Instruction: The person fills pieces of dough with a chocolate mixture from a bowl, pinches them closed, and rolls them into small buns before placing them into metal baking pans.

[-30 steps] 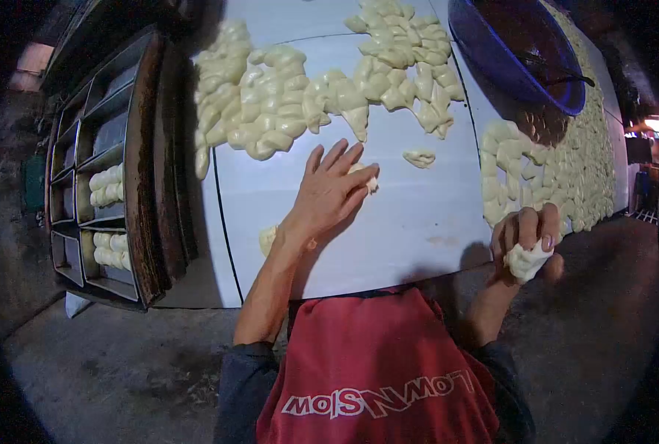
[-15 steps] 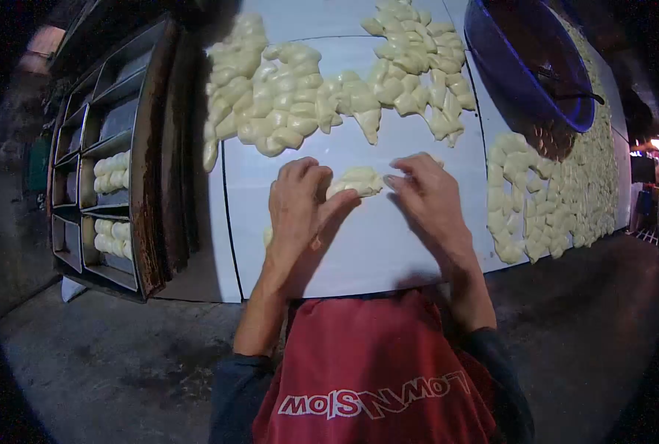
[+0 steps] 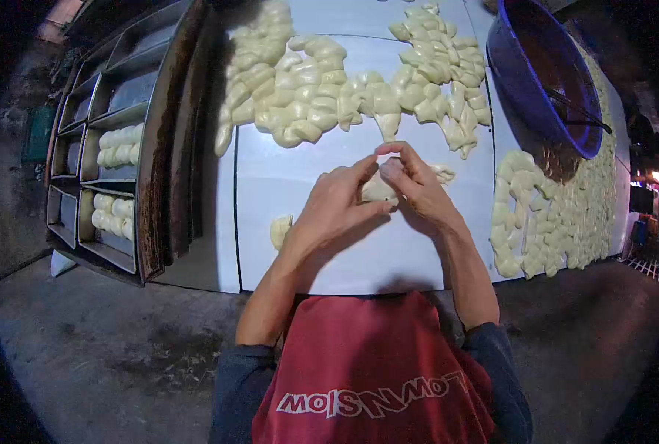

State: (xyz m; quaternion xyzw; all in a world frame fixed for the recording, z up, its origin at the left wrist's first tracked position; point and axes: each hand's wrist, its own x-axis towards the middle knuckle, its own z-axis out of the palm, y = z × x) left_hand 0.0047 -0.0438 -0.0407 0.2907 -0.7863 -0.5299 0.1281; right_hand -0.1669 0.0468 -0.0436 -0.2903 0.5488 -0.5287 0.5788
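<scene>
A pale piece of dough [image 3: 376, 190] lies on the white tabletop between my two hands and is partly covered by them. My left hand [image 3: 338, 198] curves around its left side, with the thumb along the near edge. From the right, my right hand [image 3: 422, 191] grips the dough with bent fingers, its fingertips meeting those of the left. Left of my left wrist rests a small dough lump [image 3: 281, 231]. Another bit of dough [image 3: 443, 174] shows just beyond my right hand.
Many dough pieces [image 3: 300, 96] spread across the table's far side, and more dough [image 3: 525, 222] lies at the right. A blue tub [image 3: 518, 81] stands far right. Metal baking pans [image 3: 107, 255] are at the left, two compartments holding rows of dough balls [image 3: 115, 214].
Both hands have come together around the dough, the left moving right and the right closing in over it. The view has shifted slightly, and the lump by my left wrist is more exposed.
</scene>
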